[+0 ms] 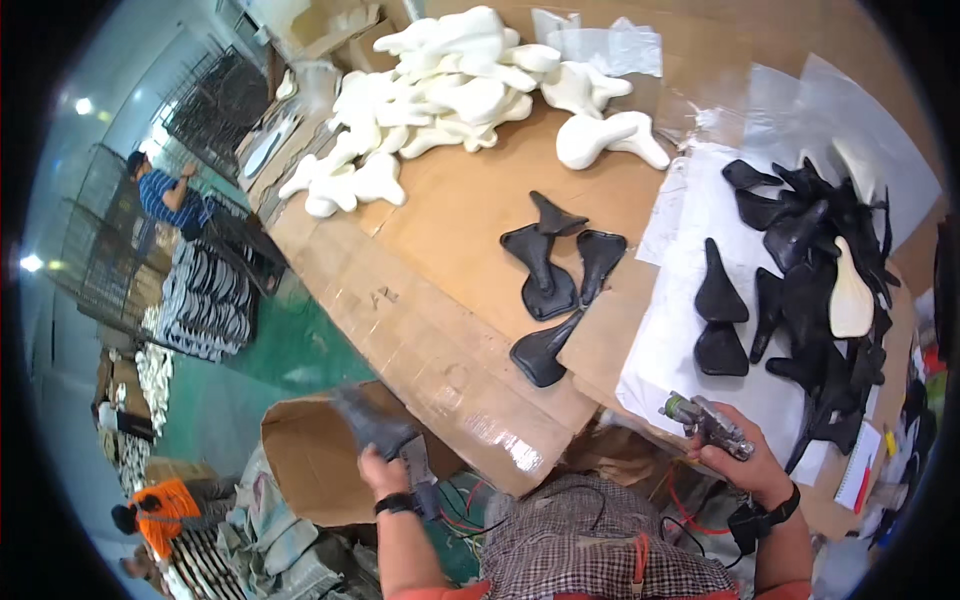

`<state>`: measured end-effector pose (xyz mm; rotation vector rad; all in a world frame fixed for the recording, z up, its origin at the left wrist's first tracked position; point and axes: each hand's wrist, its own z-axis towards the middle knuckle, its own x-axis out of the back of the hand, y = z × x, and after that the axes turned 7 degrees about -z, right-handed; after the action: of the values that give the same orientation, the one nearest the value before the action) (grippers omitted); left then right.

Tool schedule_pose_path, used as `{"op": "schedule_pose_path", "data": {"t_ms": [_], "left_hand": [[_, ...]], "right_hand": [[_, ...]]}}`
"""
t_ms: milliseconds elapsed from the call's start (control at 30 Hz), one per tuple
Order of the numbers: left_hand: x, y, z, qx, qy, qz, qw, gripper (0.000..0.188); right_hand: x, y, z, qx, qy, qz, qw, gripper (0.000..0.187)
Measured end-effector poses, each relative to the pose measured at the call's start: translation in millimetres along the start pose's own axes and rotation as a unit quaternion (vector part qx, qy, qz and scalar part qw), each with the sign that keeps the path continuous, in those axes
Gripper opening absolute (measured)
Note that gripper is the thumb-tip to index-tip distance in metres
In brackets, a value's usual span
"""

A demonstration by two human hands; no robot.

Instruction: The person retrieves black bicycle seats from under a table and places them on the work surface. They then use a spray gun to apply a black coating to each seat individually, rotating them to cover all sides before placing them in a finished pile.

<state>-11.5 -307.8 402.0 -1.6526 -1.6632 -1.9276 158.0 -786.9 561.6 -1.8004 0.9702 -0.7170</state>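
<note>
My left hand (381,473) is closed on the wide end of a dark bike saddle shell (378,422), somewhat blurred, held over an open cardboard box (298,455). In my right hand (757,465) is a metal spray gun (712,428) with a green part at its tip, above the table's near edge. Several black saddle shells (546,350) lie in a small group on the cardboard-covered table. More sit on white paper to the right in a heap (800,290), where a cream saddle pad (852,292) rests on top.
White foam saddle pads (440,95) are piled at the table's far left. A notepad with a red pen (860,470) lies at the right edge. Sacks (285,530) stand beside the box. Red hoses and dark cables hang below the table. Two people work at the left.
</note>
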Motion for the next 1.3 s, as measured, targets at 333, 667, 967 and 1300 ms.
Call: {"op": "schedule_pose_path", "data": {"t_ms": [333,667,967,1300], "left_hand": [[-198,53,96,0.118,0.029,-0.398,0.909,0.017],[-223,93,89,0.259,-0.412,-0.325,0.811,0.019],[-249,98,116,0.182,-0.444,-0.221,0.849,0.024],[-159,68,57,0.252,-0.286,-0.521,0.763,0.017]], "right_hand": [[10,17,-36,0.006,0.071,-0.020,0.997,0.053],[-11,-12,-16,0.014,0.056,-0.040,0.998,0.049],[-43,-34,23,0.041,-0.011,-0.091,0.995,0.050],[-52,-39,45,0.020,-0.067,-0.076,0.995,0.051]]}}
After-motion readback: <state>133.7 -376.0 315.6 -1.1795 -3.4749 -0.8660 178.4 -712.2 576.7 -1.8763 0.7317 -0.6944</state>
